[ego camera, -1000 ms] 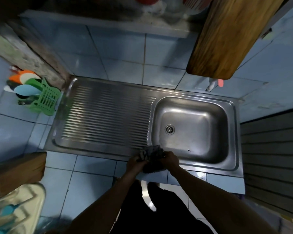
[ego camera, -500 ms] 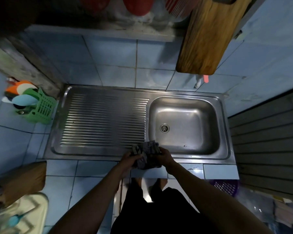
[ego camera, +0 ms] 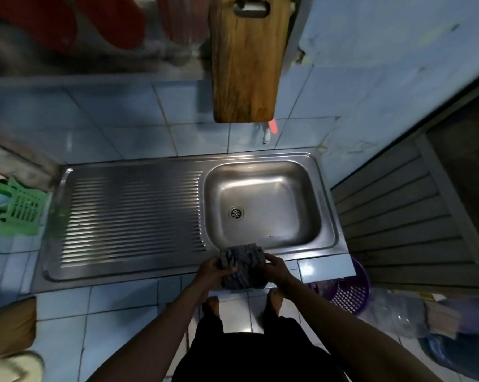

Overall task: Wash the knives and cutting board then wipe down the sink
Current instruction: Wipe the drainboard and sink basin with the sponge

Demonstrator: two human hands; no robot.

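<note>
Hands clamped on grey cloth (ego camera: 242, 267): left hand (ego camera: 212, 272), right hand (ego camera: 277, 269), at front rim of sink (ego camera: 326, 216).

I see grey checked cloth (ego camera: 242, 267), ribbed silver steel sink (ego camera: 326, 205), brown streaky-grained wooden cutting board (ego camera: 245, 64), pale blue wall tiles (ego camera: 117, 128), green slotted plastic basket (ego camera: 20, 209), purple mesh basket (ego camera: 348, 295).

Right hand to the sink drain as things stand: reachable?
Probably yes. The basin holds nothing above the drain, but the right hand grips the cloth together with the left hand at the front rim.
</note>
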